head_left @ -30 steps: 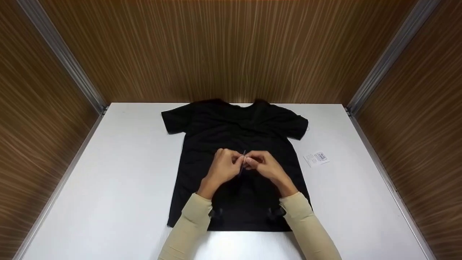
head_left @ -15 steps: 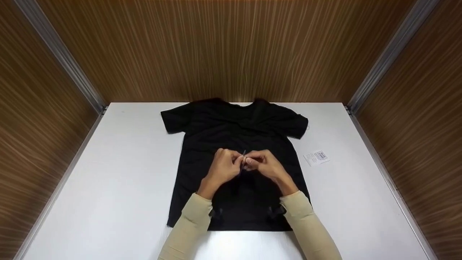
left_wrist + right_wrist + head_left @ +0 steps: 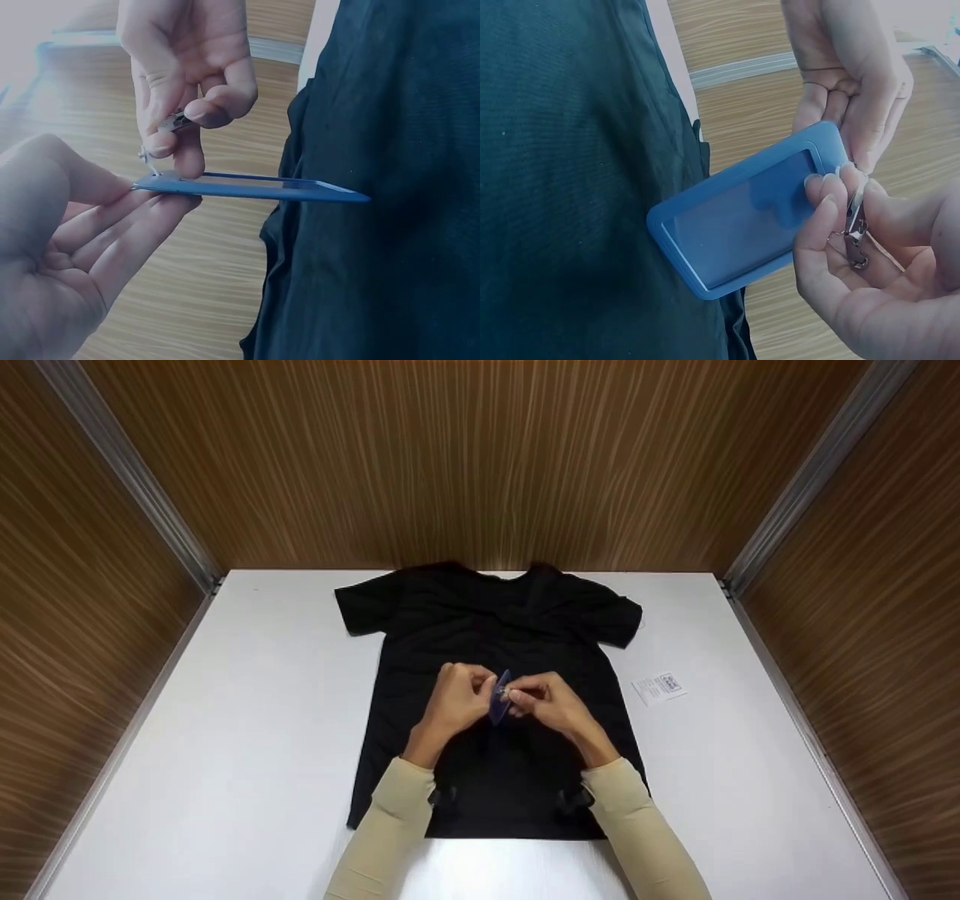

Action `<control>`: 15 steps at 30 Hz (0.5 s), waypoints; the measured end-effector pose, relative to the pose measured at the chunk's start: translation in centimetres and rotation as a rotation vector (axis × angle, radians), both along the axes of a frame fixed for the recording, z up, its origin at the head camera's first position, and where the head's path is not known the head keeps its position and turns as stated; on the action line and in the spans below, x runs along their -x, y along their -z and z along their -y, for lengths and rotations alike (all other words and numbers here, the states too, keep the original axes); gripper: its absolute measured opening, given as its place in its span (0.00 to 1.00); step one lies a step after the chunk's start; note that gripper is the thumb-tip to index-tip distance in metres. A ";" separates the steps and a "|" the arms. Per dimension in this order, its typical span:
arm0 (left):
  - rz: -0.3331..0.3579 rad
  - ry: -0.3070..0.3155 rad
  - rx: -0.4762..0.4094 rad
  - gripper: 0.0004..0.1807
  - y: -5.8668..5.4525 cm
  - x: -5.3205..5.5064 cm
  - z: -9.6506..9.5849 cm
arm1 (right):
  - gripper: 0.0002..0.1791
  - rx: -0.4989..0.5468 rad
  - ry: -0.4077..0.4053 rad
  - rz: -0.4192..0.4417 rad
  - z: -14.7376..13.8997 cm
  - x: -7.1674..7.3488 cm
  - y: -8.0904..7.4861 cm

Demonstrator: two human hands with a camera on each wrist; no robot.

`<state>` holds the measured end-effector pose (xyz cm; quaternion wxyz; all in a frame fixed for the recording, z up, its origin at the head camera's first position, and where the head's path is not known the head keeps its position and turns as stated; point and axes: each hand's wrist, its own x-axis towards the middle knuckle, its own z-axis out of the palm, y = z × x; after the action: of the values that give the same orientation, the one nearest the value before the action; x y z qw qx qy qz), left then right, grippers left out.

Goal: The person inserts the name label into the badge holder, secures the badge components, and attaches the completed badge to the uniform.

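Observation:
A blue badge holder (image 3: 739,214) with a clear window is held above the black T-shirt (image 3: 465,630). My left hand (image 3: 67,232) pinches its end between thumb and fingers. In the right wrist view, my right hand (image 3: 877,277) pinches a small metal badge clip (image 3: 857,225) at that same end of the holder. A thin strap piece (image 3: 150,161) stands up from the holder's end in the left wrist view. Whether the clip is fastened to it I cannot tell, since fingers cover part of it. The shirt lies spread flat, neck away from me.
On the white table (image 3: 225,697), right of the shirt, lies a printed white card (image 3: 660,688). Wood-grain panels (image 3: 480,465) enclose the table at the back and both sides.
My left hand has shifted slightly left and turned, so the badge holder's blue face shows more in the head view. My right hand has stayed nearly in place.

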<state>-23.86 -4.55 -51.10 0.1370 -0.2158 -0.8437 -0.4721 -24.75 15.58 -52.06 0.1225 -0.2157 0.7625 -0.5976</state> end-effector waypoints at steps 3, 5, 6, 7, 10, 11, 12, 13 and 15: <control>0.036 0.003 0.001 0.08 -0.1 0.0 0.1 | 0.11 -0.020 0.006 -0.008 0.0 0.0 -0.2; 0.057 0.007 0.002 0.08 -0.2 0.0 0.2 | 0.11 -0.034 0.011 -0.012 -0.1 -0.1 -0.3; 0.067 0.007 0.006 0.08 -0.2 0.0 0.3 | 0.11 -0.040 0.014 -0.013 -0.1 -0.1 -0.3; 0.077 0.010 0.003 0.08 -0.3 0.0 0.3 | 0.11 -0.047 0.020 -0.014 -0.1 -0.1 -0.4; 0.103 0.011 -0.010 0.08 -0.4 0.0 0.5 | 0.10 -0.062 0.031 -0.021 -0.2 -0.1 -0.5; 0.112 0.010 -0.016 0.08 -0.4 0.0 0.5 | 0.10 -0.067 0.036 -0.024 -0.2 -0.1 -0.5; 0.119 0.010 -0.021 0.07 -0.5 0.0 0.6 | 0.10 -0.070 0.044 -0.025 -0.2 0.0 -0.6; 0.125 0.013 -0.028 0.07 -0.5 0.0 0.7 | 0.10 -0.075 0.051 -0.027 -0.2 0.0 -0.6; 0.137 0.018 -0.037 0.07 -0.5 0.1 0.8 | 0.10 -0.085 0.067 -0.029 -0.2 -0.1 -0.7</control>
<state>-23.93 -5.32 -50.58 0.0788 -0.1880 -0.8402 -0.5024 -24.70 15.80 -51.40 0.1003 -0.1934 0.7956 -0.5653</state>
